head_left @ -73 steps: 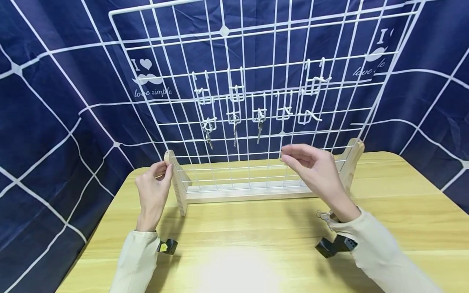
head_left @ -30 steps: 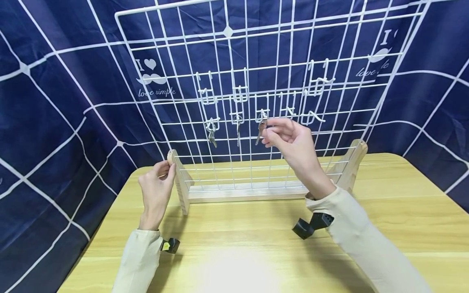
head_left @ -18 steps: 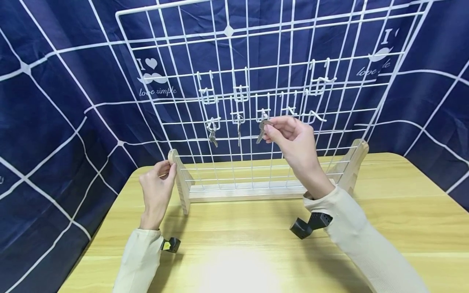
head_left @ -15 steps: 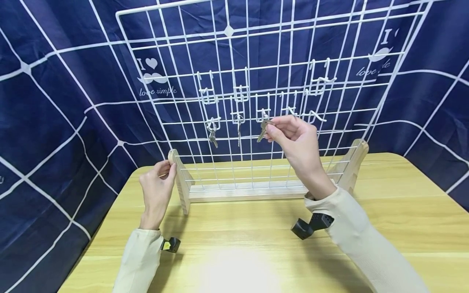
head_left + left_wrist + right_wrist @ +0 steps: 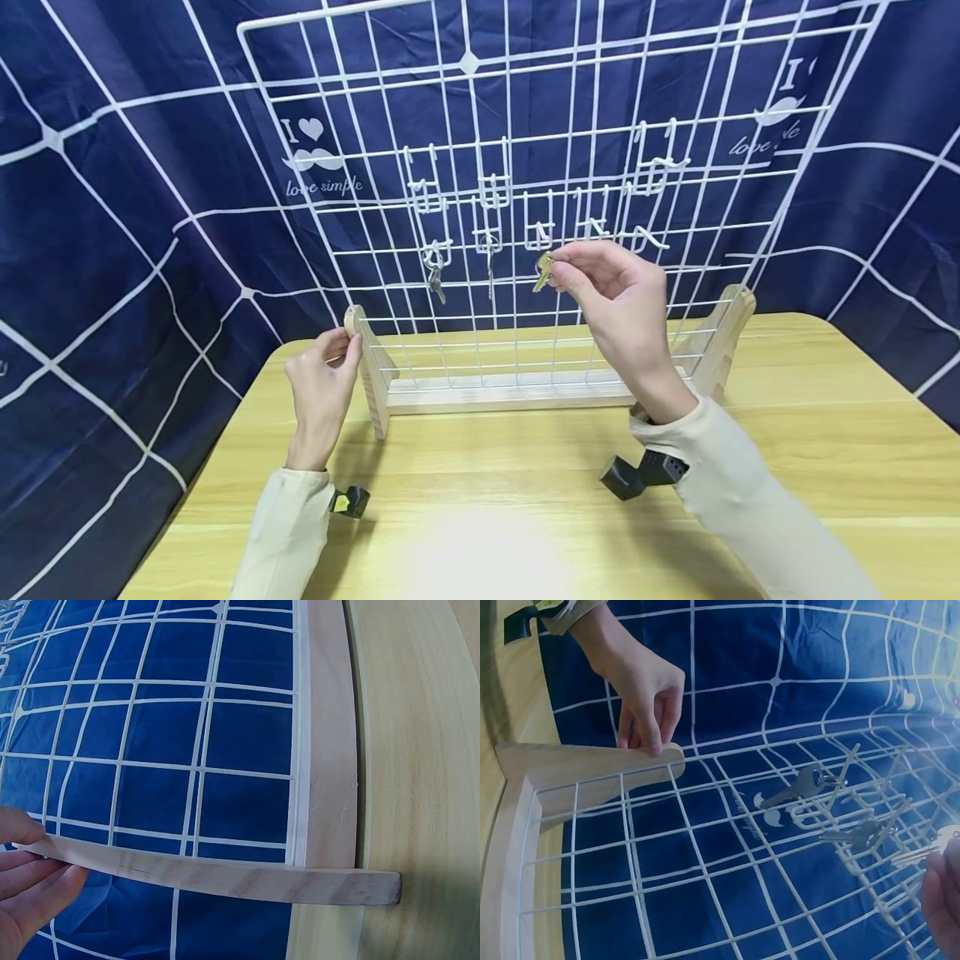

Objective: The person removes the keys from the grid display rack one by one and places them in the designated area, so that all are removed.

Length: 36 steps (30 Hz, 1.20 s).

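Observation:
My right hand [image 5: 626, 304] pinches a brass-coloured key [image 5: 543, 272] between thumb and fingertips, just below a white wire hook [image 5: 538, 237] that bears nothing. That key [image 5: 919, 856] also shows at the right edge of the right wrist view. Two other hooks on the white wire grid carry hanging keys, one set at the left [image 5: 436, 279] and one beside it [image 5: 490, 267]. With thumb and fingers my left hand [image 5: 321, 387] grips the top of the left wooden upright [image 5: 367, 371] of the rack. In the left wrist view, fingers wrap that upright's end.
Several more hooks hang on the grid, among them one at the upper right [image 5: 651, 171]. A wooden crossbar [image 5: 510, 398] and right upright [image 5: 720, 337] support the grid on the light wood table [image 5: 465, 475]. Behind hangs a dark blue curtain [image 5: 112, 250] with white lines.
My right hand reached left and up to the third hanging key, took hold of it and drew it off its hook, slightly right and toward me. My left hand stays on the upright.

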Each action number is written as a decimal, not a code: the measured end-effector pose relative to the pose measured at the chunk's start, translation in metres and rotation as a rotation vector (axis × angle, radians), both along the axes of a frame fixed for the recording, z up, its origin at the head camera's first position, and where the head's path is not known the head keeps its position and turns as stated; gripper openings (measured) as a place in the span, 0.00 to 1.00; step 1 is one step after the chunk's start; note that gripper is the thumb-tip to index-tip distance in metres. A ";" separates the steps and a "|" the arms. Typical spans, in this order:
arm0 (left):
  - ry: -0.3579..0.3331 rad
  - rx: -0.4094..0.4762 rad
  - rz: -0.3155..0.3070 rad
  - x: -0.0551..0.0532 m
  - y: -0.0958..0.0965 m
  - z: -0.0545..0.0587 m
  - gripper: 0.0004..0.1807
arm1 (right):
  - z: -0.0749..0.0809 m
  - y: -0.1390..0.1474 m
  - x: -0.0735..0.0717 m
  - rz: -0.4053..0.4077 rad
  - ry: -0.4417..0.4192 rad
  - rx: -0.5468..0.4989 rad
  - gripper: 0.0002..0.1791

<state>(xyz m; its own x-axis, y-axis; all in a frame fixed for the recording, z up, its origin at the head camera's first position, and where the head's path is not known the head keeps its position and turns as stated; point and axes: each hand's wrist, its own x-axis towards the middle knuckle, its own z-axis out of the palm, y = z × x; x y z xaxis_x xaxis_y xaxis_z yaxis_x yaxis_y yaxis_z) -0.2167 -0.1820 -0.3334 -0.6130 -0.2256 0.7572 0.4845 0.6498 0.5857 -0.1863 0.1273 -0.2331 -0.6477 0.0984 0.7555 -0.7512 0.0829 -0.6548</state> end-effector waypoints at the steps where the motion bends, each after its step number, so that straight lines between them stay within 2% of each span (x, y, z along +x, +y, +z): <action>1: 0.001 -0.004 0.003 0.000 0.000 0.000 0.07 | 0.000 0.000 0.001 -0.008 0.004 0.008 0.07; 5: 0.004 -0.008 0.005 0.000 -0.001 -0.001 0.07 | -0.001 0.002 0.006 -0.013 0.000 0.048 0.06; 14: -0.007 -0.005 -0.007 0.001 -0.001 -0.001 0.08 | -0.010 0.011 0.014 0.006 -0.076 0.097 0.06; 19: -0.007 -0.008 -0.004 0.001 -0.001 0.000 0.08 | -0.018 0.015 0.015 0.045 -0.101 0.080 0.04; 23: -0.012 -0.013 0.006 0.001 -0.001 0.000 0.08 | -0.024 0.018 0.014 0.089 -0.121 0.123 0.03; 29: -0.009 -0.012 0.012 0.000 -0.001 -0.001 0.07 | -0.033 0.023 0.014 0.098 -0.175 0.184 0.02; 36: -0.011 -0.005 0.006 0.001 0.000 0.000 0.07 | -0.050 0.028 0.015 0.146 -0.200 0.114 0.01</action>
<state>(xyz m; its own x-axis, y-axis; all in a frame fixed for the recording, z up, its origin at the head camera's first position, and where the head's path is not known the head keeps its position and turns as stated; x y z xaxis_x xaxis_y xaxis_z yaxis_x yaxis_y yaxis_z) -0.2154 -0.1823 -0.3338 -0.6198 -0.2255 0.7517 0.4743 0.6556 0.5876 -0.1715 0.1557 -0.2830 -0.7860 -0.0855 0.6123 -0.6177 0.0653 -0.7837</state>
